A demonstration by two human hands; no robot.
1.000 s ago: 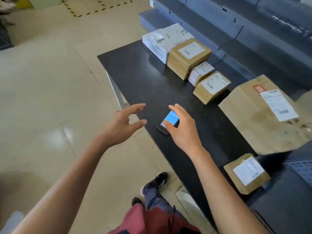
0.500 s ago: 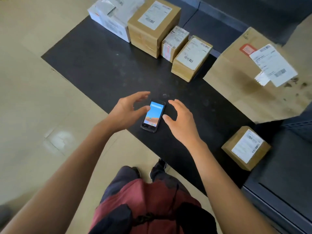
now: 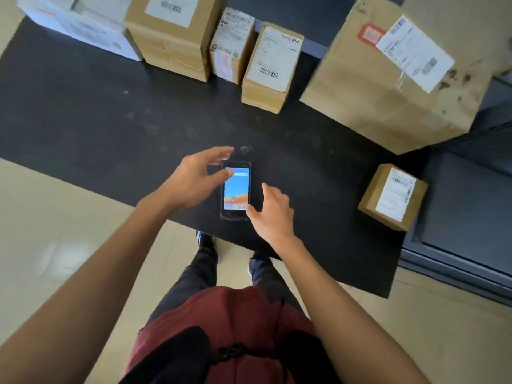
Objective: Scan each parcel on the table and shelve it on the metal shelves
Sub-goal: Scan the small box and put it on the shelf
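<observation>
A handheld scanner (image 3: 235,189) lies screen-up on the black table (image 3: 83,120), near its front edge. The left hand (image 3: 194,178) hovers at its upper left, grip spread wide and holding nothing; the right hand (image 3: 273,213) is at its lower right, fingers loose — whether the thumb touches the casing is unclear. Parcels line the far edge: the white parcel (image 3: 80,26) is cut off at the top, the big carton (image 3: 388,84) blurred.
</observation>
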